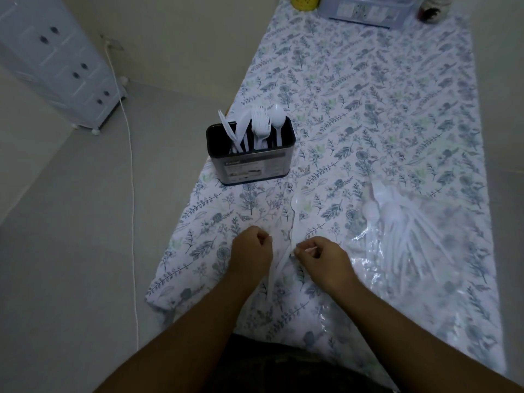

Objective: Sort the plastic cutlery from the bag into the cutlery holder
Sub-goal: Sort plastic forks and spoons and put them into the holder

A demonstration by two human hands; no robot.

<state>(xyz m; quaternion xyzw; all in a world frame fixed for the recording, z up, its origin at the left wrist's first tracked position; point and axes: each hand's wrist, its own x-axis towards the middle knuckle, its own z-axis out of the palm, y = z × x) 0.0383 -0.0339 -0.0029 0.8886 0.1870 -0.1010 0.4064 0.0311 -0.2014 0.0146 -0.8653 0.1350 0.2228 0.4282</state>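
Near the table's front edge my left hand (251, 248) and right hand (320, 258) each pinch white cutlery in curled fingers, so next I judge I carry them to the cutlery holder (249, 163) by the left edge, the bag (419, 245) lying right.

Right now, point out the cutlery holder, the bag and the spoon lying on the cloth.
cutlery holder (249, 171): head view, on its front wall.
bag (425, 251): head view, on the clear plastic over the cutlery.
spoon (297, 200): head view, on its bowl.
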